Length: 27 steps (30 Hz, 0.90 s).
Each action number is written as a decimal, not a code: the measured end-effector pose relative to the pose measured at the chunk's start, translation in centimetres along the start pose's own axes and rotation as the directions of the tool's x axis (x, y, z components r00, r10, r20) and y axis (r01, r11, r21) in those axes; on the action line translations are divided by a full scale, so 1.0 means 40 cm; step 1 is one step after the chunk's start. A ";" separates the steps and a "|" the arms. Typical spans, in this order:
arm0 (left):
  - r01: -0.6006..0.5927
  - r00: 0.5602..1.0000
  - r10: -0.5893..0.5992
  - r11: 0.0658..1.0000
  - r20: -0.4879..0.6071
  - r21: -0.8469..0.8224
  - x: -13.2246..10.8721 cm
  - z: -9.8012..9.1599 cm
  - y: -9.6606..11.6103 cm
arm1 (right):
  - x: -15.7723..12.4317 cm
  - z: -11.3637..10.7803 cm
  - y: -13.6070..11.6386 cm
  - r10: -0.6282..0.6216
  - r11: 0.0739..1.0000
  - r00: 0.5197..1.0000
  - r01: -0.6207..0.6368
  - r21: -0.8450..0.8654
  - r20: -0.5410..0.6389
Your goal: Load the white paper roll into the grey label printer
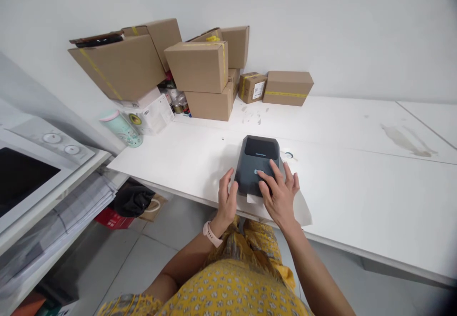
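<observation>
A dark grey label printer (248, 167) sits on the white table near its front edge. On its top are a black glossy panel and a small light button (257, 171). A short white paper strip (254, 199) sticks out at its front. My right hand (280, 192) lies over the printer's right side, fingers spread, with a fingertip at the button. Beside the printer's left front corner is my left hand (227, 199), fingers apart and holding nothing; whether it touches the casing I cannot tell. A white sheet (302, 209) lies partly under the right hand.
Cardboard boxes (196, 66) are stacked at the back left, and two smaller ones, including a long box (287, 87), stand by the wall. A mint tumbler (123, 128) leans near the left end. A microwave (46, 149) is on a shelf at left. A small ring (289, 155) lies right of the printer.
</observation>
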<state>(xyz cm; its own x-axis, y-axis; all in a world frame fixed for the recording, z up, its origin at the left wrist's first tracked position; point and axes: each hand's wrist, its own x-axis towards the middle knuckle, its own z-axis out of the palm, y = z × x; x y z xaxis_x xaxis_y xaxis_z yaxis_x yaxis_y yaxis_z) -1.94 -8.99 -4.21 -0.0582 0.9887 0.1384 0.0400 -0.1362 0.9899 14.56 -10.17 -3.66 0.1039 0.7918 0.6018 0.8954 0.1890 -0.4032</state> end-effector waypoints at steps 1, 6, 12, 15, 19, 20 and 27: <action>0.019 0.999 -0.019 1.000 0.030 -0.006 0.002 0.006 0.005 | -0.012 0.001 0.004 0.030 0.997 1.000 -0.031 0.069 0.003; 0.005 0.999 -0.004 1.000 0.054 -0.022 0.014 0.017 0.027 | -0.058 -0.004 0.025 0.271 0.856 0.962 -0.258 0.448 0.035; -0.161 0.983 0.171 0.977 0.062 -0.141 0.119 0.035 0.093 | 0.041 -0.030 0.047 0.252 0.795 0.966 -0.241 0.557 0.057; -0.202 0.972 0.217 0.968 0.093 -0.147 0.191 0.051 0.128 | 0.135 -0.039 0.054 0.150 0.868 0.989 -0.130 0.480 -0.004; -0.163 0.984 0.162 0.986 0.078 0.010 0.270 0.067 0.107 | 0.262 -0.034 0.061 0.038 0.941 0.996 -0.008 0.339 -0.082; -0.129 0.989 0.124 0.990 0.079 0.062 0.282 0.070 0.089 | 0.293 -0.030 0.065 0.027 0.950 0.995 0.003 0.311 -0.093; -0.018 0.984 -0.028 0.967 0.177 0.253 0.280 0.079 -0.025 | 0.461 -0.020 0.111 -0.005 0.984 0.995 0.023 0.176 -0.104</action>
<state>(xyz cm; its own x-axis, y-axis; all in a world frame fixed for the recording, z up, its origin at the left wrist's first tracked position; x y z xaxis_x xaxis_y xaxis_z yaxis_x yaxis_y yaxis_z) 0.51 2.43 -3.74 0.1185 0.9876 0.1026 0.2922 -0.1335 0.9470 20.78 4.81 6.19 0.1441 0.7261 0.6723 0.8075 0.3064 -0.5040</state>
